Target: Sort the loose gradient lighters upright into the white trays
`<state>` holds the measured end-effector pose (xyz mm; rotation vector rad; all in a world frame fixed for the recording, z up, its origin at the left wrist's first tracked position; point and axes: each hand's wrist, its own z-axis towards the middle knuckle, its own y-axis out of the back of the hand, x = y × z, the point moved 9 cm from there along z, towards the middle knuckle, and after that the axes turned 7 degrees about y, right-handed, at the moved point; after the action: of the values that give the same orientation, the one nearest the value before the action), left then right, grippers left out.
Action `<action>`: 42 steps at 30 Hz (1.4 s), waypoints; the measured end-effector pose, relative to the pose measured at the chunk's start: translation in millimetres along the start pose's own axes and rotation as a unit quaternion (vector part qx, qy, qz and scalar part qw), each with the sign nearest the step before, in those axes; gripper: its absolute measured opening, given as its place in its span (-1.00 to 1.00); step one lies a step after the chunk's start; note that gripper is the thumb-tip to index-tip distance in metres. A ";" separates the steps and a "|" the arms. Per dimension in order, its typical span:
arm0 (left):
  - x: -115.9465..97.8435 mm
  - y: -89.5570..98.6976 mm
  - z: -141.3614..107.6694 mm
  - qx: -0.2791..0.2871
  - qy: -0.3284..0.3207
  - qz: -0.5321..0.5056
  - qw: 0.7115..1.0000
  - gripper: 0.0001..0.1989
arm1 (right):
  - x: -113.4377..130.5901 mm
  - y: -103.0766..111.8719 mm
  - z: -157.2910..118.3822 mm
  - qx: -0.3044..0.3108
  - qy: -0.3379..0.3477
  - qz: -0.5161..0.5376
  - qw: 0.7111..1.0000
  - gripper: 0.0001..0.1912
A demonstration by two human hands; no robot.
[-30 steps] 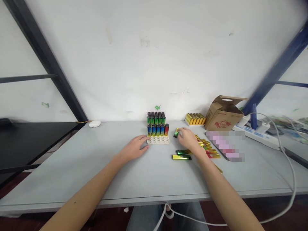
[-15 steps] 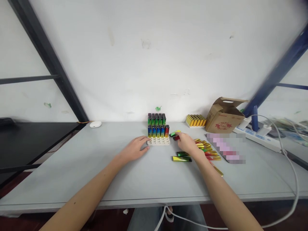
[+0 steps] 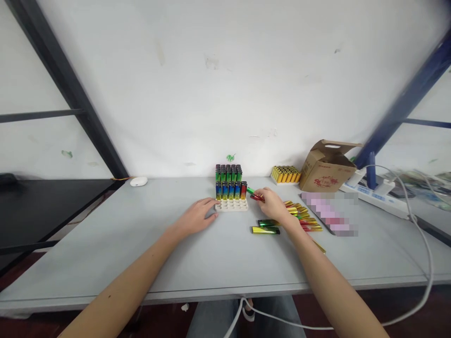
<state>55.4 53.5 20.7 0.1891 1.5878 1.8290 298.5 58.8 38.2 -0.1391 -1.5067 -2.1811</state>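
A white tray [image 3: 231,207] with round holes stands mid-table; its front rows of holes are vacant. Upright lighters with blue-yellow bodies [image 3: 225,191] and one red lighter [image 3: 244,190] fill a row, and green lighters [image 3: 229,174] stand behind. My left hand [image 3: 200,215] rests at the tray's left edge, fingers stretched and apart, thumb near its front corner. My right hand [image 3: 271,204], right of the tray, has its fingers closed on a red lighter [image 3: 257,197]. A green lighter [image 3: 250,190] pokes out behind the fingertips, partly hidden. Two green-yellow lighters [image 3: 265,230] lie below this hand.
Several loose gold and red lighters [image 3: 305,218] lie beside my right forearm. Farther right are a blurred pink object [image 3: 329,213], a cardboard box [image 3: 327,173], a tray of yellow lighters [image 3: 286,174] and a white power strip [image 3: 378,202] with a cable. A white case [image 3: 138,181] sits back left.
The red lighter shows more clearly at my right fingertips, and the green one beside it has turned and is more covered. My left hand stays at the tray. The view has shifted slightly.
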 end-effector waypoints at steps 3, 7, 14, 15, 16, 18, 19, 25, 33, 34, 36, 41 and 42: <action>-1.4 -0.4 0.0 0.004 -0.003 0.000 1.000 -0.59 | -5.5 13.9 -0.6 -0.121 -0.031 0.069 0.990 -0.72; -3.2 0.0 0.4 0.002 -0.009 0.006 1.000 -0.60 | 25.7 18.7 -6.2 -0.215 0.021 0.145 0.965 -0.72; -6.9 1.7 1.3 -0.008 -0.027 0.000 1.000 -0.61 | 85.0 -4.9 -12.4 -0.078 0.113 0.158 0.978 -0.76; -7.3 1.9 1.3 -0.007 -0.027 -0.002 1.000 -0.62 | 85.9 -5.5 -13.1 -0.067 0.112 0.145 0.981 -0.76; -7.7 2.0 1.3 -0.005 -0.027 -0.003 1.000 -0.62 | 85.6 -5.5 -13.4 -0.060 0.107 0.130 0.984 -0.76; -7.6 1.8 1.4 -0.003 -0.023 0.000 1.000 -0.62 | 81.8 -3.4 -12.9 -0.061 0.086 0.095 0.990 -0.81; -7.2 1.8 1.5 -0.002 -0.020 0.003 1.000 -0.61 | 79.0 -2.2 -12.3 -0.064 0.071 0.082 0.992 -0.85; -5.3 0.1 0.9 -0.001 -0.022 0.012 1.000 -0.61 | 61.3 -3.0 -4.7 -0.084 -0.001 0.342 0.936 -0.54; -2.9 0.7 0.1 -0.006 -0.016 0.010 1.000 -0.61 | 23.4 7.4 3.0 -0.115 -0.105 0.758 0.634 -0.54; -3.2 0.9 0.3 -0.007 -0.017 0.010 1.000 -0.62 | 19.0 7.8 3.0 -0.116 -0.114 0.759 0.631 -0.54; -3.8 1.1 0.6 -0.009 -0.018 0.013 1.000 -0.62 | 12.8 5.0 2.4 -0.108 -0.129 0.730 0.663 -0.55; -6.4 3.1 0.3 -0.018 -0.028 0.017 0.999 -0.63 | 28.5 6.3 -0.2 -0.088 -0.023 0.372 0.924 -0.57; -6.7 3.0 0.2 -0.018 -0.030 0.018 0.999 -0.62 | 38.9 4.1 -1.4 -0.072 0.016 0.285 0.956 -0.59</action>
<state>59.2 49.7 25.7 0.2537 1.5180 1.8614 266.4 43.6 54.6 -0.5173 -1.1071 -1.8041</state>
